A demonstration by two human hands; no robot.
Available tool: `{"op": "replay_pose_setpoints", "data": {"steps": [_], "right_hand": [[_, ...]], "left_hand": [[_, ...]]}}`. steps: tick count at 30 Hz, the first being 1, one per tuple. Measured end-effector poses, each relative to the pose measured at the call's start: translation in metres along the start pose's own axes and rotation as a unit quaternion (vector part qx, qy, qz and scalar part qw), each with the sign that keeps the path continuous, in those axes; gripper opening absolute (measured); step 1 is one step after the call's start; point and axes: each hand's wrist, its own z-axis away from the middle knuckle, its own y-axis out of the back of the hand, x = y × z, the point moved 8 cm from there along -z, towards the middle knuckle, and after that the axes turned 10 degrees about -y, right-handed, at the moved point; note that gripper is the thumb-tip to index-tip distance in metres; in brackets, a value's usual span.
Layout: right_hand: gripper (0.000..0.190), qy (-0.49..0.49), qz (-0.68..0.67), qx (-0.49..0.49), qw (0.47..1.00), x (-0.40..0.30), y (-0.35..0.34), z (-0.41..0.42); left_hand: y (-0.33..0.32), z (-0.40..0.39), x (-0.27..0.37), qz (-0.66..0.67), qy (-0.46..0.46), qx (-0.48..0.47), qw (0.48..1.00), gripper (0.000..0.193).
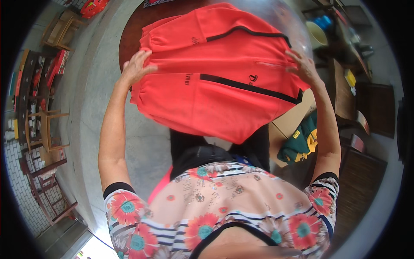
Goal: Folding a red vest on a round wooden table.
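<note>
A red long-sleeved top with black stripes (223, 68) lies spread sideways over a round dark table (127, 39), its near part hanging towards my lap. The sleeves lie along the body, with their cuffs at the left. My left hand (137, 66) is at the cuff and hem end, fingers apart and palm down over the fabric. At the collar and shoulder end is my right hand (300, 66), slightly blurred, its fingers spread over the cloth. Neither hand shows fabric pinched in it; whether the fingertips press on the cloth cannot be told.
A cardboard box (281, 129) stands at the right below the table, with a green and yellow garment (299, 140) on it. Wooden benches (343, 90) and a pale bucket (316, 35) are farther right. Wooden chairs (47, 129) and a loaded shelf (24, 94) stand at the left.
</note>
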Motion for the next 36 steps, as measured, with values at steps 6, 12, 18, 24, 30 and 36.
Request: {"op": "replay_pose_setpoints", "data": {"steps": [6,12,18,24,30,36], "right_hand": [[0.072,-0.020,0.021,0.175,0.984,-0.024,0.005,-0.071],[0.062,-0.095,0.053,0.229,0.967,-0.016,-0.015,-0.100],[0.022,-0.061,0.061,0.254,0.963,0.000,0.005,-0.094],[0.019,-0.017,0.048,0.237,0.970,-0.005,0.017,-0.090],[0.042,0.062,-0.033,0.297,0.952,-0.122,0.045,-0.129],[0.041,0.051,0.006,0.154,0.987,-0.193,0.020,-0.180]], "left_hand": [[0.017,-0.052,-0.040,-0.049,0.196,0.092,0.975,0.046],[0.006,-0.079,-0.025,-0.006,0.225,0.106,0.969,0.029],[0.058,-0.085,-0.024,-0.057,0.168,0.159,0.971,0.021],[0.044,-0.083,-0.050,-0.223,0.173,0.014,0.959,0.022],[0.005,-0.121,0.048,-0.156,0.050,0.117,0.980,0.026],[-0.042,-0.121,0.077,-0.120,0.109,0.090,0.983,0.068]]}}
